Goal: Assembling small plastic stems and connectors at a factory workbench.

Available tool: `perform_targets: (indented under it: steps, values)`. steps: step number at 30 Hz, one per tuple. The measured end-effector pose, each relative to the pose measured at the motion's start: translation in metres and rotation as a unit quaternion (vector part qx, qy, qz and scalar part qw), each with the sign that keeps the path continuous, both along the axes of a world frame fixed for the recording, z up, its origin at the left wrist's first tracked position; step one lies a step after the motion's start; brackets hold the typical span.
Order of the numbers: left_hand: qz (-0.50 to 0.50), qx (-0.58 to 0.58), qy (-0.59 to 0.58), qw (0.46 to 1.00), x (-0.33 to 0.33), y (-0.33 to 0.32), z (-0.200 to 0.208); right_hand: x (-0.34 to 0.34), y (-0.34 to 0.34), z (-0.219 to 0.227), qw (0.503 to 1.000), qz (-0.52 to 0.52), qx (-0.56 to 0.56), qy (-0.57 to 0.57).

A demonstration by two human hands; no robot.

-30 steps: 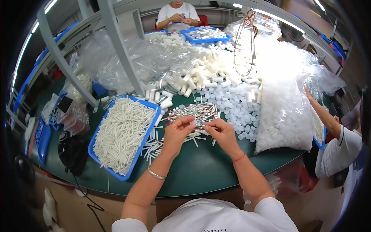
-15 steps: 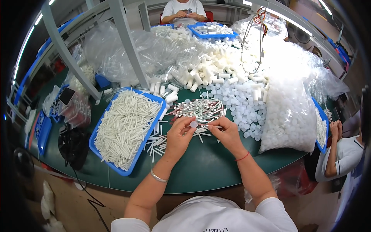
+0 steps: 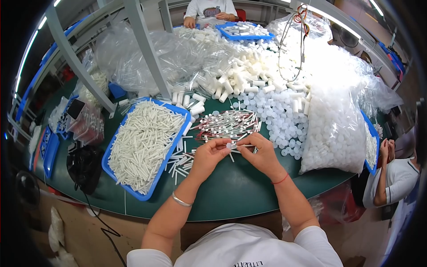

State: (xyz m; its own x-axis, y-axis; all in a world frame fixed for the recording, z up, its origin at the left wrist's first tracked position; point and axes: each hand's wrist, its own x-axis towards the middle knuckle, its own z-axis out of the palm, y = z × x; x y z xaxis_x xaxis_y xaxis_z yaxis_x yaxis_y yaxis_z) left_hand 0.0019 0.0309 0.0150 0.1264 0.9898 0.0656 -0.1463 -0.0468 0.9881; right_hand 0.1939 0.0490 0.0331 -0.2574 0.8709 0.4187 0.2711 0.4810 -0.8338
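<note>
Green covers the curved table [image 3: 235,200], and above its near part both hands work close together, fingertips almost meeting. The left hand [image 3: 210,157] pinches a small translucent cap [image 3: 229,145] between thumb and forefinger; the right hand [image 3: 261,153] pinches a thin white stick [image 3: 245,146] that points leftward at the cap. Whether the stick's tip sits inside the cap or only beside it is too small to say for sure. A silver bangle [image 3: 182,200] rings the left wrist, a red cord [image 3: 280,179] the right. Just beyond the fingers lies a tangled heap of slim white-and-red pieces [image 3: 229,124], with a spread of loose translucent discs [image 3: 284,127] to its right and a bulging clear bag [image 3: 334,144] beside those. To the left, a blue tray [image 3: 143,196] is filled with short white rods [image 3: 142,144] (a few more rods lie scattered on the table, between the tray and the left hand). Farther back are thick white cylinders [image 3: 242,73], and a co-worker [image 3: 211,8] sits across the table.
</note>
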Motion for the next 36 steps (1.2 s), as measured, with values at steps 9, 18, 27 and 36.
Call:
perform_targets:
  steps: [9, 18, 27, 36]
  values:
    - [0.0, -0.125, -0.102, 0.987, 0.003, 0.001, -0.009, -0.006, 0.0, -0.008, 0.996, 0.022, 0.08, -0.024]
    - [0.084, 0.181, 0.168, 0.965, 0.014, -0.007, 0.002, 0.001, 0.001, -0.001, 0.961, 0.058, -0.254, 0.095]
    - [0.185, 0.323, 0.551, 0.747, -0.019, 0.097, 0.014, 0.006, 0.01, 0.003, 0.911, 0.006, -0.32, 0.26]
    - [0.163, 0.227, 0.671, 0.687, -0.049, 0.123, 0.006, 0.009, 0.016, -0.011, 0.924, -0.012, -0.267, 0.272]
